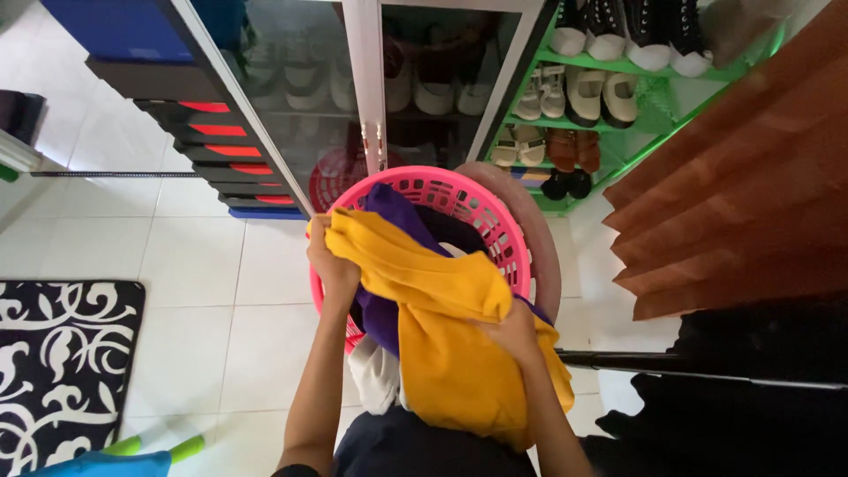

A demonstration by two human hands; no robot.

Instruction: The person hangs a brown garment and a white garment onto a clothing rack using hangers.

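Yellow cloth (442, 327) sits closest to me, draped over the near rim of the pink laundry basket (495, 221) on the white tiled floor (203, 291); I've got my right hand (512, 334) with fingers clenched on its lower fold, left hand (329, 256) with fingers pinched shut on its top corner. Purple garment (389, 212) lies under the yellow one inside the basket, a white piece (375, 375) hangs just beside my left forearm. Glass-door cabinet (371, 79) and green shoe rack (609, 97) stand behind the basket, black patterned rug (62, 362) well off to the left.
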